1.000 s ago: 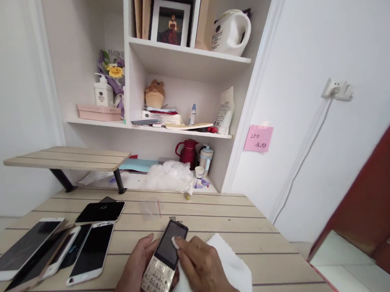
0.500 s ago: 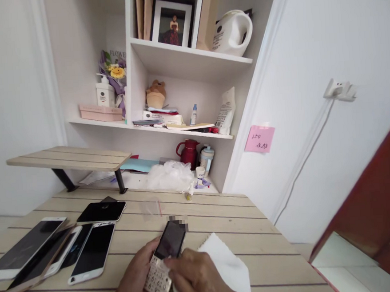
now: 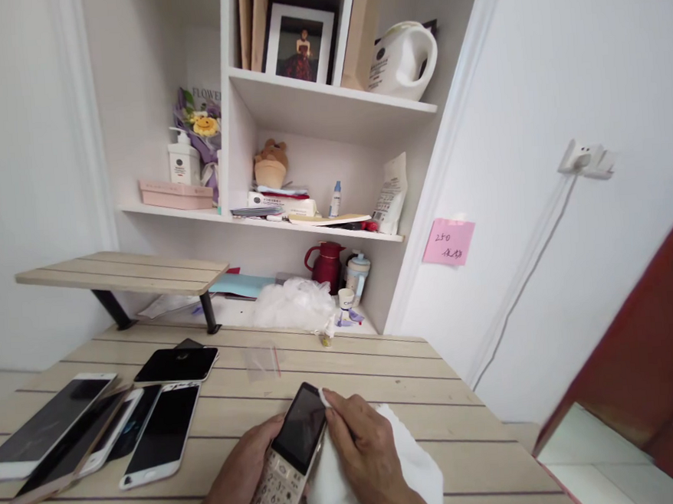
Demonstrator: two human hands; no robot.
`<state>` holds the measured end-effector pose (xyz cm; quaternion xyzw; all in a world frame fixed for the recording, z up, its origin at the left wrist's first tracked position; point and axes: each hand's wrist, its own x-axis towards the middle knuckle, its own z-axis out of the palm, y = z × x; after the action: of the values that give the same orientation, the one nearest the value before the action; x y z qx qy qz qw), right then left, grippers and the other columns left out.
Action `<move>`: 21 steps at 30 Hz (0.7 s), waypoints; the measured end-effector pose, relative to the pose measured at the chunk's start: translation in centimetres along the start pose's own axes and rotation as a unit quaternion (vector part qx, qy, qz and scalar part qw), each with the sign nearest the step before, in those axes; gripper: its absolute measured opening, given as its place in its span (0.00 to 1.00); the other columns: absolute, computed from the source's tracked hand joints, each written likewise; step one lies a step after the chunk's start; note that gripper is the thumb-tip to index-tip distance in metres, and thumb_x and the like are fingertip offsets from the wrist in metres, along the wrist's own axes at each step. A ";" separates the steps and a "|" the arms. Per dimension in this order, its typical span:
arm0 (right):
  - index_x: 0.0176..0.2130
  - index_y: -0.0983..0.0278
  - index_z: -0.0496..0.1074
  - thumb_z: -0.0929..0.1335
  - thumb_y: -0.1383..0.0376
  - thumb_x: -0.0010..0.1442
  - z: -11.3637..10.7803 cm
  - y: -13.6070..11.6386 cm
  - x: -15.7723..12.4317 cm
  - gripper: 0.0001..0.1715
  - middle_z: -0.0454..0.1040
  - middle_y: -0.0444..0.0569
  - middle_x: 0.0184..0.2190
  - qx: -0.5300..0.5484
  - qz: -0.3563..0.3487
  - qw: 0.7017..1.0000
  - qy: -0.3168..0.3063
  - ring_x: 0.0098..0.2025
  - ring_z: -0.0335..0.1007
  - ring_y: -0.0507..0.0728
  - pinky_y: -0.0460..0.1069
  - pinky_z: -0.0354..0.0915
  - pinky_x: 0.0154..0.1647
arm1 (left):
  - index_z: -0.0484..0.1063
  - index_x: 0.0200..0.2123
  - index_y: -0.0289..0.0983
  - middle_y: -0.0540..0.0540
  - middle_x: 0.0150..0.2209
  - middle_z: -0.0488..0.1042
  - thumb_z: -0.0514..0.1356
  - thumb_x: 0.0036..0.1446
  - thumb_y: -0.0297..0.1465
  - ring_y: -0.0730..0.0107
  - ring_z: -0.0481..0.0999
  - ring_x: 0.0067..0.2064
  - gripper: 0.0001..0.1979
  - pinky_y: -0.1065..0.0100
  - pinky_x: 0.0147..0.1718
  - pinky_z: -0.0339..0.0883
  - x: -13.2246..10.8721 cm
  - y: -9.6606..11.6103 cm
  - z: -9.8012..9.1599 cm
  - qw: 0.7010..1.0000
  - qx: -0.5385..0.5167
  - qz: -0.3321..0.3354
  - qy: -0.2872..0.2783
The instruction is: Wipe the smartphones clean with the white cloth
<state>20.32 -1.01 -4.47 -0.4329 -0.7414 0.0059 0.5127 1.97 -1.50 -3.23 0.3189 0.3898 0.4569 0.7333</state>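
Note:
A keypad phone (image 3: 301,431) with a dark screen and pale gold number keys is held tilted above the table in my left hand (image 3: 240,474). The left fingers are closed around its left side and partly hidden beneath it. My right hand (image 3: 365,450) pinches a white cloth (image 3: 412,462), a bit of which shows at the fingertips. Those fingertips press the cloth against the upper right edge of the phone, beside the screen. The rest of the cloth hangs under and to the right of the right hand.
Several smartphones (image 3: 162,433) lie on the left of the slatted wooden table (image 3: 466,458). A small clear zip bag (image 3: 262,361) lies beyond my hands. A raised wooden stand (image 3: 122,273) is at the back left. Behind are white shelves with a red jug (image 3: 327,264) and a plastic bag (image 3: 294,305).
My right hand has moved from the keypad up to the phone's upper right edge, taking the cloth along. The left hand still holds the phone.

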 end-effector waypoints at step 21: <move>0.55 0.59 0.72 0.62 0.67 0.70 0.1 -0.9 -0.1 0.17 0.75 0.48 0.35 0.027 0.001 0.999 0.046 0.36 0.74 0.55 0.49 0.71 0.38 | 0.79 0.39 0.37 0.48 0.28 0.79 0.68 0.53 0.35 0.68 0.76 0.28 0.11 0.71 0.23 0.68 -0.7 0.7 0.4 0.997 -0.059 -0.042 -0.032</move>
<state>19.71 -1.59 -4.16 -0.4195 -0.7163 0.0070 0.5576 1.84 -1.89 -2.23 0.2729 0.3510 0.4376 0.7816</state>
